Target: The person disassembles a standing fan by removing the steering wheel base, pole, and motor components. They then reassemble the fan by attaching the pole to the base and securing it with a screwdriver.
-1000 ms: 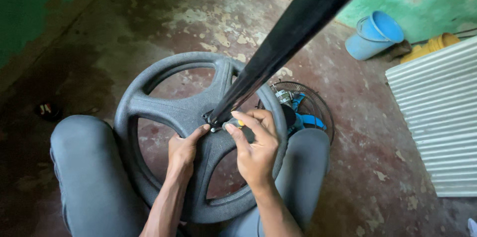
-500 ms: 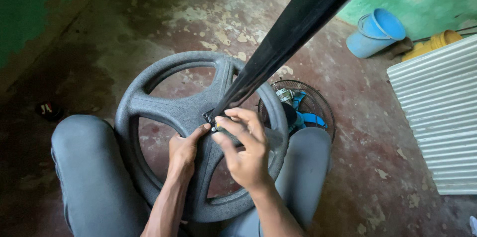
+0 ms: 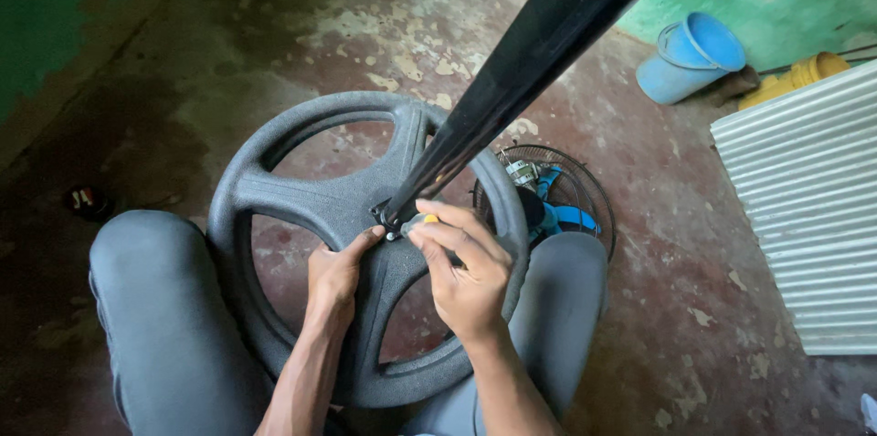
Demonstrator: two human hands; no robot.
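A round dark grey fan base (image 3: 274,194) with three spokes stands tilted between my knees. A long black pole (image 3: 539,43) rises from its hub toward the camera. My left hand (image 3: 336,279) grips the lower spoke, thumb pressed near the hub. My right hand (image 3: 466,267) is closed around a small screwdriver handle (image 3: 422,219) with a yellow and grey end, its tip at the hub where the pole meets the base.
A wire fan guard with a blue blade and motor (image 3: 557,203) lies on the worn red floor behind my right knee. A blue bucket (image 3: 690,57) lies tipped by the green wall, beside a yellow container (image 3: 795,79). White corrugated sheet (image 3: 813,207) at right.
My right hand has turned on the screwdriver, fingers regripping the handle at the hub. My left hand and the base have stayed in place.
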